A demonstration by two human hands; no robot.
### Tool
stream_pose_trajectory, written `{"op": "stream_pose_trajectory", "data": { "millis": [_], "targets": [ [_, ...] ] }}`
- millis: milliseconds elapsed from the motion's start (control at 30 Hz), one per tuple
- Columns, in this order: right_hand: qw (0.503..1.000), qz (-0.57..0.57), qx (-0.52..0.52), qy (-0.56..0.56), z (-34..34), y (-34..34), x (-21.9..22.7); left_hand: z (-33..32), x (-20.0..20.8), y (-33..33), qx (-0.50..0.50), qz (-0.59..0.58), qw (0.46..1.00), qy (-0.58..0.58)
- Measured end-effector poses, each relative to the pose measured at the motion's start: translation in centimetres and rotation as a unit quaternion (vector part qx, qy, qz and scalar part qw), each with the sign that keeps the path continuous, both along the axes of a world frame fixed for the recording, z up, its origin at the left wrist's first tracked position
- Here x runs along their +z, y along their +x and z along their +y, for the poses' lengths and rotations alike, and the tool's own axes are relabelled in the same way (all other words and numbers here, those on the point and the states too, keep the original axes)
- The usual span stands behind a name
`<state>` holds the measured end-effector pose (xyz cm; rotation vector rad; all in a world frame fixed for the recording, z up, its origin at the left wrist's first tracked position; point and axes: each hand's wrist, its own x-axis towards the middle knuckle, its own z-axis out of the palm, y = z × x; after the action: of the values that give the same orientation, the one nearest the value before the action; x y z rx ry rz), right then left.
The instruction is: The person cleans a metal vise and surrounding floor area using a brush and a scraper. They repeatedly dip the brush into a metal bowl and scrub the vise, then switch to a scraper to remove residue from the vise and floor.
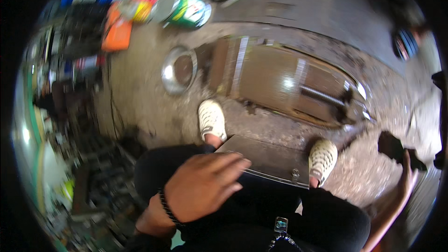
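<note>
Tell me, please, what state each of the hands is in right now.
Left hand: open, fingers loosely extended at the grey metal plate; contact cannot be told.
Right hand: closed on a dark cloth, blurred, at far right.

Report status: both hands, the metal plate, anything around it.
Left hand over left end of metal plate, contact unclear. Right hand far right, at dark cloth-like piece, grip unclear. Plate between white shoes; metal vise beyond.
</note>
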<state>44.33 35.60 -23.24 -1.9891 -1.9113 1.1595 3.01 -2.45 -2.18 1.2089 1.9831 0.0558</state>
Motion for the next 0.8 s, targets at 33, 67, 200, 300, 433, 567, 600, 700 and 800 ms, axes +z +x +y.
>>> {"op": "stream_pose_trajectory", "data": {
  "millis": [33, 67, 200, 300, 433, 567, 600, 700, 800],
  "targets": [
    [0.996, 0.044, 0.077, -0.016, 0.6, -3.7, 3.1, -1.0, 0.0, -0.1, -0.026, -0.008, 1.000, 0.005],
    [0.972, 0.108, 0.210, -0.002, 0.6, -8.3, 5.8, -1.9, 0.2, -0.3, -0.018, -0.013, 1.000, 0.005],
    [0.881, 0.158, 0.445, 0.005, -6.2, -29.7, 11.8, -4.9, 1.2, -1.7, 0.009, -0.026, 0.995, 0.095],
    [0.747, 0.230, 0.621, -0.052, -16.1, -45.1, 10.4, -6.9, 1.9, -2.5, 0.027, -0.026, 0.988, 0.149],
    [0.666, 0.206, 0.716, 0.007, -30.5, -61.7, 5.1, -9.7, 2.8, -3.5, 0.171, -0.079, 0.962, 0.196],
    [0.679, 0.145, 0.716, 0.065, -41.1, -72.9, -0.9, -13.4, 3.2, -5.8, 0.221, -0.091, 0.945, 0.224],
    [0.670, 0.153, 0.723, 0.070, -42.2, -74.6, -2.2, -14.5, 3.3, -6.5, 0.234, -0.106, 0.940, 0.224],
    [0.666, 0.093, 0.734, 0.098, -44.6, -78.1, -5.3, -16.9, 3.3, -8.3, 0.254, -0.122, 0.934, 0.220],
    [0.649, 0.062, 0.751, 0.102, -45.5, -79.4, -7.1, -18.6, 3.4, -9.5, 0.267, -0.141, 0.923, 0.239]
  ]
}}
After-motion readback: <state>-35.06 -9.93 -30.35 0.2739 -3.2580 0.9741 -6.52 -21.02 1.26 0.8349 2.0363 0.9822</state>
